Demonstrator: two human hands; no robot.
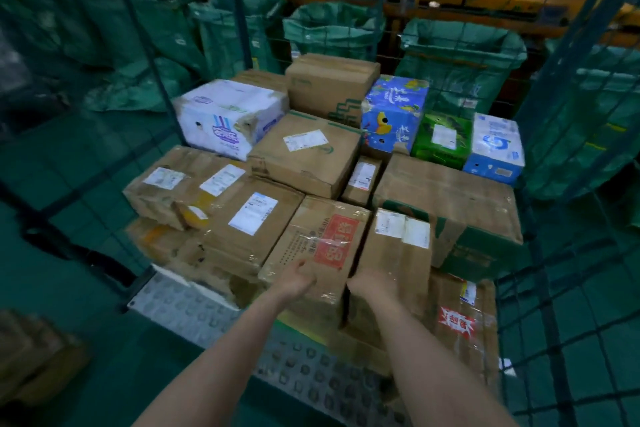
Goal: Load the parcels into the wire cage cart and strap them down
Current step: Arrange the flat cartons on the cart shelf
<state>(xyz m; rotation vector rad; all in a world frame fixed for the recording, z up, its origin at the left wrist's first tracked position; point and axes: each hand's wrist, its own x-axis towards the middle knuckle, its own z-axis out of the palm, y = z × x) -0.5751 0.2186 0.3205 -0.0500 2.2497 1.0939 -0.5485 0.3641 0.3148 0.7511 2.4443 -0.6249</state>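
Both my arms reach into the wire cage cart (568,156), which is stacked with several parcels. My left hand (298,279) rests on the near end of a taped brown box with a red label (322,243). My right hand (372,282) touches the near edge of a smaller brown box with white labels (398,246) beside it. How far the fingers of either hand curl round the boxes does not show. Behind lie a white box (228,118), a blue duck-print box (391,114), a green box (441,140) and a blue-white box (495,149).
The cart's metal studded floor (194,308) shows bare at the near left. Teal mesh (588,305) closes the right side. Green sacks (332,31) hang behind the cage. More brown boxes (31,354) sit on the green floor at the lower left.
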